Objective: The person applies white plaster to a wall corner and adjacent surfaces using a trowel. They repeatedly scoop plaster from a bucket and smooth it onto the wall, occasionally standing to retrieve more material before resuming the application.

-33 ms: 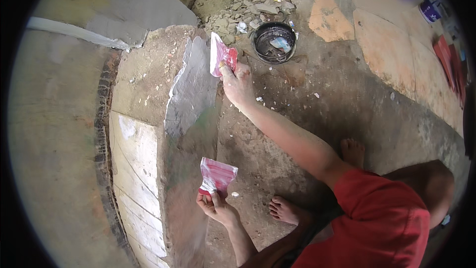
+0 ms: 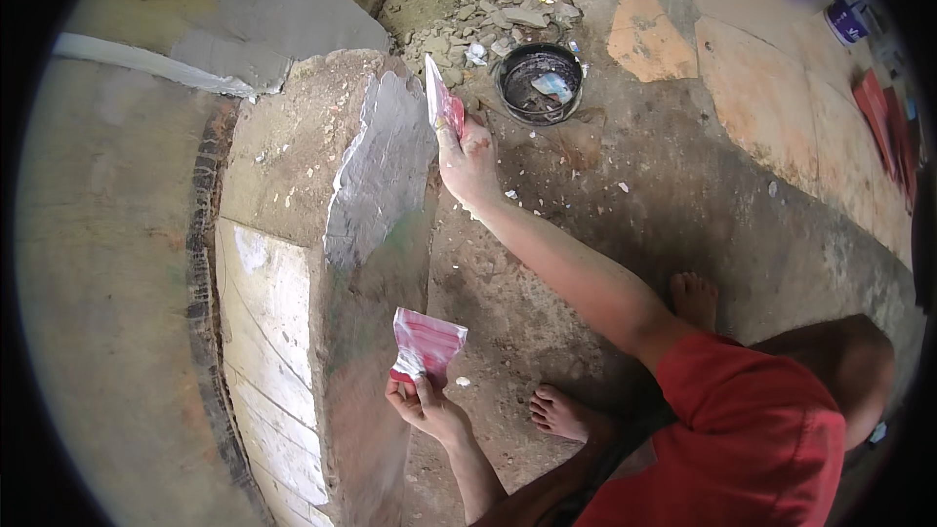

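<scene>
My left hand (image 2: 429, 410) is closed on the red handle of a filler spreader (image 2: 432, 337), its wide blade smeared white and a lump of white filler near the grip. It is held up near the lower part of the low wall. Further off, my right hand (image 2: 468, 161) grips a second red-and-white spreader (image 2: 444, 107), tilted so its blade shows nearly edge-on. That blade is beside the grey plastered patch (image 2: 383, 171) on the wall's edge; whether it touches, I cannot tell. The patch has a rough white ridge along its left side.
A black bucket (image 2: 501, 88) with a pale blue-white scrap (image 2: 553, 88) in it stands beyond my right hand. Rubble (image 2: 444, 44) is heaped against the wall. My bare feet (image 2: 558, 415) are on the dirty floor. A purple-and-white tub (image 2: 845, 20) is at the far right.
My right hand has turned its spreader from showing its face to nearly edge-on, with the blade tip shifting slightly right and up. My left hand stays almost still.
</scene>
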`<action>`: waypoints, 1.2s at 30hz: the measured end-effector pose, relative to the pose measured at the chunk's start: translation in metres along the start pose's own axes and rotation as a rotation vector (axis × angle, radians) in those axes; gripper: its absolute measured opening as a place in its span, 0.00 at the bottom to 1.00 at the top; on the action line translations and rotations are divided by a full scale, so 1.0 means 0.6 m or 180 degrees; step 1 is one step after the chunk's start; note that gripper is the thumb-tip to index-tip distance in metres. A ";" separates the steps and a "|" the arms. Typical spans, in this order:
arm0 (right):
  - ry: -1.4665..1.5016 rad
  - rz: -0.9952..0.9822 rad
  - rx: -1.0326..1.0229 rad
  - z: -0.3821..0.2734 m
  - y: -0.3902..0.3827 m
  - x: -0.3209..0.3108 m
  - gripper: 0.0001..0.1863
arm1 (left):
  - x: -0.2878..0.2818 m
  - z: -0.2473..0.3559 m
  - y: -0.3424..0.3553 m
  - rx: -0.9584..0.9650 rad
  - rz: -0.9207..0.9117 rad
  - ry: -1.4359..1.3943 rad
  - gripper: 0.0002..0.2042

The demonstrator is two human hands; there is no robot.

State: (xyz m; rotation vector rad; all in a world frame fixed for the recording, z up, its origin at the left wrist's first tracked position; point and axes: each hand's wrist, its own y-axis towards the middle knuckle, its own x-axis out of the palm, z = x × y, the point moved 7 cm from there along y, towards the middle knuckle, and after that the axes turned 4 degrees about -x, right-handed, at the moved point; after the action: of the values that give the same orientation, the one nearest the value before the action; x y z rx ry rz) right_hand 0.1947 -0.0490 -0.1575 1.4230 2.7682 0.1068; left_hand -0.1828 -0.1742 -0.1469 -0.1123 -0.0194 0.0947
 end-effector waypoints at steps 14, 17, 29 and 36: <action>-0.1044 -0.0783 0.0583 0.092 -0.090 0.016 0.15 | 0.021 0.002 0.000 -0.0003 -0.0120 0.0051 0.15; 0.0307 0.0197 0.1764 0.207 0.020 -0.015 0.13 | 0.021 -0.009 -0.001 0.0000 -0.0140 0.0016 0.14; -0.1474 0.0072 -0.1543 -0.050 0.044 0.015 0.28 | 0.004 0.008 -0.007 0.0030 0.0075 -0.0083 0.16; -0.1958 -0.0068 -0.2084 -0.033 -0.011 0.077 0.43 | 0.000 -0.028 -0.010 -0.0091 -0.0102 -0.0028 0.17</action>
State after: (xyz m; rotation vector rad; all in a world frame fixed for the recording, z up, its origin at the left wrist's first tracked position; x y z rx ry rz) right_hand 0.1615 -0.0159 -0.1380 1.0226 1.9798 0.4412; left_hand -0.1816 -0.1818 -0.1629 -0.1399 -0.0314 0.0628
